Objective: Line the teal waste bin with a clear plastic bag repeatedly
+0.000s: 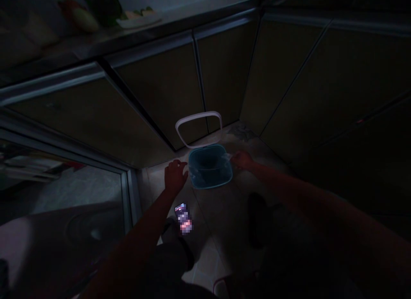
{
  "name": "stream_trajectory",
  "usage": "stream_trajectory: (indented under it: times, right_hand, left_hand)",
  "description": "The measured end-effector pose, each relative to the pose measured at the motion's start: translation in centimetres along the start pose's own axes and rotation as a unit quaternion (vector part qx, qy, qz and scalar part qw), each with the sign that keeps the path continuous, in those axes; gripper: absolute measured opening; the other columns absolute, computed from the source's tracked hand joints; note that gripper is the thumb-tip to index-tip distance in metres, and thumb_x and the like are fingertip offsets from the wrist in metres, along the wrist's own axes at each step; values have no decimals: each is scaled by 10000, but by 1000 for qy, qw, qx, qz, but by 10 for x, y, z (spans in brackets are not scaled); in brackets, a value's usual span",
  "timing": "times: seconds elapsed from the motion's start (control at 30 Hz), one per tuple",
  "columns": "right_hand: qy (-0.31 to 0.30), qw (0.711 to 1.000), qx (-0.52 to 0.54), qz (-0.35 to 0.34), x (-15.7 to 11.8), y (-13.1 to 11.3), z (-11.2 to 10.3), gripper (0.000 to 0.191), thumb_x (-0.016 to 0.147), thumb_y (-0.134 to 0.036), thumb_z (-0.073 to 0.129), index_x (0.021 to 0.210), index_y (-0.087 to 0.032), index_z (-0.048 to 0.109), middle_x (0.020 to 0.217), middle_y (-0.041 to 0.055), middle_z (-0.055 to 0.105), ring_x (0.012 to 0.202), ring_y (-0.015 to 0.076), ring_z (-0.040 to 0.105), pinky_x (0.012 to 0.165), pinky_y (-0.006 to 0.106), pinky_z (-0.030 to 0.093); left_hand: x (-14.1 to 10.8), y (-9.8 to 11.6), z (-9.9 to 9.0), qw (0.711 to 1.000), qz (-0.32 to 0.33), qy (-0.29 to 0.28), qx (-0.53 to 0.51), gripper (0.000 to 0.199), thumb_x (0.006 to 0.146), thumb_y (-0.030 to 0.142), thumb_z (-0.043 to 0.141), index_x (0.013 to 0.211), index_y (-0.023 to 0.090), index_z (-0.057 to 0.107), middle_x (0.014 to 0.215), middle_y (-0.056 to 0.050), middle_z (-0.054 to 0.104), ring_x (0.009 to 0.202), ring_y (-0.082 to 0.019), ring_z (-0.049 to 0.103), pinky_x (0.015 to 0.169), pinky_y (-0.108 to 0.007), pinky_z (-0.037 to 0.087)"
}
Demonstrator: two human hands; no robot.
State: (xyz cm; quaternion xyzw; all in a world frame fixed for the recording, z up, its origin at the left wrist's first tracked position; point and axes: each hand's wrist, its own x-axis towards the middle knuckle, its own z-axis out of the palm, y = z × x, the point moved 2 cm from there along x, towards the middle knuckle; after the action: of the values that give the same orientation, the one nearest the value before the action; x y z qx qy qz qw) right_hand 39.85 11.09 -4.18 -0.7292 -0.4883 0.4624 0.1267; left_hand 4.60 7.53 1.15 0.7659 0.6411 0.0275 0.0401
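A teal bin [210, 187] stands on the tiled floor, with a thin clear plastic bag [227, 157] partly inside it. Its white rim frame [199, 115] is tipped up at the back, against the cabinets. At the bin's right side, my right hand [242, 160] is closed on the edge of the bag. My left hand [175, 175] hovers by the left rim, fingers bent, with a gap between index finger and thumb; I see nothing in it. Dim light hides the finer folds of the bag.
Dark cabinet doors [160, 89] meet in a corner behind the bin. A lit phone [183, 218] is below my left hand, near my foot. On the left is a metal-framed glass door [128, 200]. Food [138, 17] lies on the counter above.
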Motion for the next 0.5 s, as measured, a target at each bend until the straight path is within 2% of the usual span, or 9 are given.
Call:
stream_trajectory:
  times: [0.07, 0.13, 0.23, 0.3, 0.4, 0.5]
  right_hand:
    - [51, 997, -45, -25, -3, -1, -1, 351, 1025, -289, 656, 1337, -159, 559, 818, 24, 698, 606, 138, 654, 537, 207, 410]
    - [75, 993, -74, -58, -6, -4, -3, 414, 1015, -281, 691, 1384, -174, 540, 778, 6, 686, 598, 137, 637, 544, 223, 390]
    - [78, 992, -55, -81, -3, -7, -4, 209, 1029, -256, 671, 1224, -188, 637, 743, -12, 668, 567, 115, 595, 568, 229, 381]
    - [81, 993, -26, -77, 6, -8, -5, 93, 1041, -239, 644, 1106, -175, 663, 753, -11, 669, 577, 104, 601, 580, 219, 389]
    - [73, 996, 27, -48, 26, -8, -6, 67, 1033, -206, 625, 1029, -151, 663, 748, 6, 676, 602, 115, 629, 559, 205, 402]
    - [65, 995, 80, -20, 43, -7, -6, 102, 1016, -158, 579, 943, -148, 648, 694, 6, 659, 549, 116, 602, 525, 204, 410]
  left_hand:
    - [10, -1, -1, 1000, 9, -19, 13, 356, 1020, 323, 620, 1354, 273, 733, 1397, -160, 629, 1300, -377, 586, 1080, -496, 428]
    - [21, -6, 2, 999, 10, -36, 22, 315, 1053, 330, 568, 1289, 261, 766, 1336, -158, 675, 1236, -366, 635, 1060, -494, 435]
    - [36, -16, 13, 999, -3, -42, 12, 343, 1093, 368, 489, 1175, 245, 799, 1267, -142, 725, 1177, -336, 675, 1040, -473, 461]
    - [47, -24, 24, 997, -41, -37, -48, 358, 1096, 385, 477, 1141, 247, 804, 1277, -125, 741, 1178, -311, 684, 1030, -440, 486]
    - [66, -35, 44, 982, -98, -37, -154, 324, 1078, 352, 502, 1098, 240, 805, 1254, -100, 775, 1164, -266, 704, 1020, -375, 518]
    - [86, -44, 62, 974, -111, -40, -194, 285, 1048, 270, 523, 1022, 219, 802, 1170, -80, 813, 1123, -237, 728, 1008, -334, 536]
